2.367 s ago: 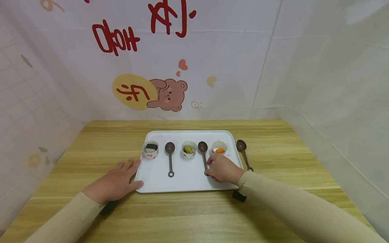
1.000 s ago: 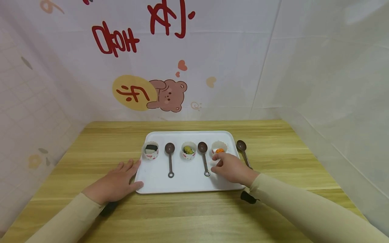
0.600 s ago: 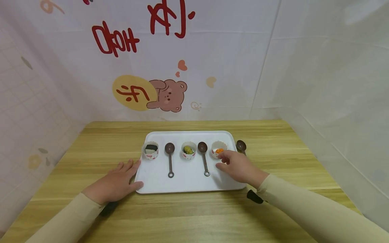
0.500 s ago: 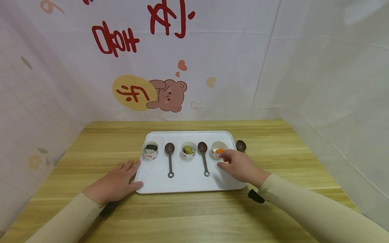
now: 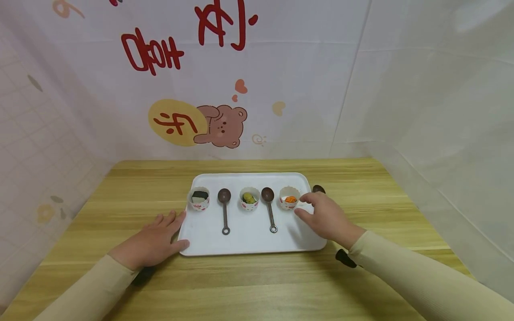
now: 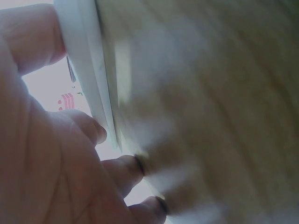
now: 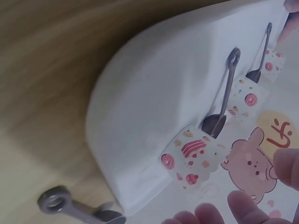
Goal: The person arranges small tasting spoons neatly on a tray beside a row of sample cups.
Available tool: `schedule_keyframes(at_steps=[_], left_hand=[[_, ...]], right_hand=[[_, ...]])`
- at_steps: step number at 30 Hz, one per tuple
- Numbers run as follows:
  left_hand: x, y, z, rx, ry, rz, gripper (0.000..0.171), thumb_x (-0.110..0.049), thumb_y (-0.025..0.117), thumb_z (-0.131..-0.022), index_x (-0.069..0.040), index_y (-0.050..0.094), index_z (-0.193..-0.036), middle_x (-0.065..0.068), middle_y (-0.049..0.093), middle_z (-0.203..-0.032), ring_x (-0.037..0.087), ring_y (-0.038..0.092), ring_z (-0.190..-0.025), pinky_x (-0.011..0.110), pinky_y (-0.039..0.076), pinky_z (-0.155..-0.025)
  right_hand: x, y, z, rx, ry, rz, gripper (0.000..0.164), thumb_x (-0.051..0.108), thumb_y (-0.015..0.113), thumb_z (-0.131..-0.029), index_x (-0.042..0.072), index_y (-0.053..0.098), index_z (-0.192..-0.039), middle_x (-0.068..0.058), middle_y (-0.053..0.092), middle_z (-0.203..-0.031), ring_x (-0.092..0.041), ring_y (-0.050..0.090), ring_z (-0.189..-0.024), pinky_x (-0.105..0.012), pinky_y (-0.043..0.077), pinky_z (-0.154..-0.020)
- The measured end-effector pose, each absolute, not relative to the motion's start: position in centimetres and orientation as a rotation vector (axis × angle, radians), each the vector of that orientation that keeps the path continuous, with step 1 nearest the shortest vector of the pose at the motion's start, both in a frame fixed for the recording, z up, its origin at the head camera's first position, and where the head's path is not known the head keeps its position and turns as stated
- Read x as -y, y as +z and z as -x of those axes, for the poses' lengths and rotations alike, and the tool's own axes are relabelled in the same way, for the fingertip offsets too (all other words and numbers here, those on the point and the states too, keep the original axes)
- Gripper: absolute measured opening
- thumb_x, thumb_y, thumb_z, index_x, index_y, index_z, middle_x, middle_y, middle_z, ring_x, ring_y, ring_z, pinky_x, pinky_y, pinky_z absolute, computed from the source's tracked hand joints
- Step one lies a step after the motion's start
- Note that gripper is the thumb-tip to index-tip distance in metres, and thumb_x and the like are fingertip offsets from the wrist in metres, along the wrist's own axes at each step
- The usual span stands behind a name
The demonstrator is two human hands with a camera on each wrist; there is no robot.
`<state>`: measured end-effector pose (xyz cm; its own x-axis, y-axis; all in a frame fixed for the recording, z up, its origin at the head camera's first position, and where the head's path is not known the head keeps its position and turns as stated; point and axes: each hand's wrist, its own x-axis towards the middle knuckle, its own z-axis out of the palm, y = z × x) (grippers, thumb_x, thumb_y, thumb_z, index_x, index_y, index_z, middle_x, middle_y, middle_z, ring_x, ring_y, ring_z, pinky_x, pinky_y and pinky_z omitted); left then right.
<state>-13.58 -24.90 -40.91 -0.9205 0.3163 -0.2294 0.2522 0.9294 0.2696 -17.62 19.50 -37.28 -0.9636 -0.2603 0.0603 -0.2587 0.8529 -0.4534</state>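
Observation:
My left hand (image 5: 150, 243) rests at the left edge of a white tray (image 5: 249, 238), its fingers spread and thumb on the rim. My right hand (image 5: 327, 218) hovers over the tray's right side, thumb and index finger apart with nothing between them. Just left of its fingertips stands a paper cup (image 5: 288, 206) holding something orange. A second cup (image 5: 250, 207) contains green pieces; a third cup (image 5: 199, 207) holds a black-and-white piece. Two brown measuring spoons, one left (image 5: 224, 195) and one right (image 5: 267, 194), lie between the cups.
Beyond the tray's right edge, another brown spoon (image 7: 72, 207) lies on the wooden table (image 5: 241, 285), mostly hidden by my right hand in the head view. A white printed backdrop (image 5: 305, 89) with a bear stands behind, and white sheets close both sides.
My right hand has let go of the right-hand spoon on the tray and moved rightward, past the orange-filled cup, toward the spoon off the tray. The left hand stays put.

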Motion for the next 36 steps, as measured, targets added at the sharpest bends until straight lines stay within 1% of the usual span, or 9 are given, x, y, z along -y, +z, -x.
schedule_keyframes(at_steps=[3, 7, 10, 15, 19, 22, 27, 31, 36], left_hand=[[24.9, -40.9, 13.5, -2.817, 0.343, -0.422, 0.092, -0.063, 0.055, -0.103, 0.0, 0.028, -0.165, 0.039, 0.027, -0.165, 0.071, 0.023, -0.147, 0.081, 0.029, -0.113], [24.8, -40.8, 13.5, -2.818, 0.347, -0.424, 0.092, -0.061, 0.056, -0.103, 0.001, 0.029, -0.165, 0.04, 0.027, -0.165, 0.071, 0.024, -0.146, 0.08, 0.03, -0.113], [24.9, -40.8, 13.5, -2.83, 0.343, -0.426, 0.092, -0.062, 0.056, -0.102, 0.001, 0.03, -0.164, 0.04, 0.028, -0.164, 0.071, 0.025, -0.146, 0.079, 0.031, -0.113], [24.9, -41.0, 13.5, -2.844, 0.335, -0.436, 0.092, -0.063, 0.056, -0.102, 0.0, 0.031, -0.164, 0.04, 0.03, -0.164, 0.07, 0.027, -0.146, 0.079, 0.031, -0.113], [24.9, -41.0, 13.6, -2.833, 0.337, -0.434, 0.092, -0.063, 0.056, -0.102, 0.0, 0.03, -0.164, 0.039, 0.029, -0.164, 0.071, 0.025, -0.146, 0.081, 0.031, -0.111], [24.9, -41.0, 13.6, -2.826, 0.337, -0.428, 0.092, -0.062, 0.056, -0.103, 0.0, 0.029, -0.165, 0.039, 0.028, -0.165, 0.071, 0.024, -0.146, 0.082, 0.031, -0.11], [24.8, -40.8, 13.6, -2.818, 0.336, -0.42, 0.092, -0.062, 0.056, -0.102, 0.0, 0.029, -0.165, 0.039, 0.027, -0.165, 0.071, 0.024, -0.147, 0.083, 0.03, -0.11], [24.8, -40.8, 13.6, -2.813, 0.333, -0.417, 0.092, -0.063, 0.056, -0.102, -0.001, 0.028, -0.165, 0.039, 0.027, -0.165, 0.07, 0.023, -0.147, 0.083, 0.029, -0.11], [24.8, -40.8, 13.6, -2.819, 0.344, -0.427, 0.092, -0.062, 0.056, -0.103, 0.0, 0.029, -0.165, 0.039, 0.027, -0.165, 0.071, 0.024, -0.146, 0.081, 0.03, -0.112]], right_hand=[[-19.8, -37.5, 17.6, -3.066, -0.728, 0.401, 0.043, 0.03, 0.071, -0.1, -0.002, 0.068, -0.128, -0.023, 0.067, -0.13, -0.039, 0.063, -0.117, -0.054, 0.054, -0.101], [-20.2, -37.7, 17.7, -3.101, -0.733, 0.396, 0.047, 0.032, 0.071, -0.1, -0.003, 0.065, -0.13, -0.025, 0.063, -0.136, -0.043, 0.058, -0.127, -0.056, 0.05, -0.108], [-20.5, -37.8, 17.8, -3.109, -0.727, 0.405, 0.049, 0.032, 0.071, -0.1, -0.004, 0.063, -0.133, -0.027, 0.059, -0.142, -0.047, 0.055, -0.132, -0.059, 0.047, -0.112], [-21.1, -37.9, 18.0, -3.098, -0.695, 0.402, 0.057, 0.034, 0.069, -0.101, -0.006, 0.058, -0.14, -0.03, 0.051, -0.152, -0.053, 0.047, -0.141, -0.063, 0.042, -0.117], [-21.4, -38.1, 18.1, -3.07, -0.683, 0.396, 0.064, 0.038, 0.066, -0.103, -0.007, 0.053, -0.147, -0.032, 0.042, -0.16, -0.054, 0.038, -0.148, -0.065, 0.035, -0.121], [-21.5, -38.0, 18.2, -3.05, -0.669, 0.394, 0.07, 0.041, 0.064, -0.104, -0.007, 0.048, -0.152, -0.033, 0.036, -0.163, -0.055, 0.032, -0.151, -0.067, 0.031, -0.123], [-21.6, -38.0, 18.2, -3.051, -0.613, 0.405, 0.074, 0.046, 0.062, -0.105, -0.005, 0.043, -0.156, -0.037, 0.029, -0.166, -0.065, 0.021, -0.152, -0.074, 0.02, -0.124], [-21.9, -38.3, 18.3, -3.071, -0.564, 0.427, 0.075, 0.049, 0.06, -0.105, -0.002, 0.042, -0.158, -0.039, 0.027, -0.165, -0.067, 0.02, -0.151, -0.078, 0.017, -0.122], [-22.4, -38.7, 18.5, -3.066, -0.545, 0.402, 0.078, 0.051, 0.059, -0.105, 0.002, 0.037, -0.162, -0.038, 0.022, -0.167, -0.067, 0.016, -0.153, -0.08, 0.015, -0.121]])
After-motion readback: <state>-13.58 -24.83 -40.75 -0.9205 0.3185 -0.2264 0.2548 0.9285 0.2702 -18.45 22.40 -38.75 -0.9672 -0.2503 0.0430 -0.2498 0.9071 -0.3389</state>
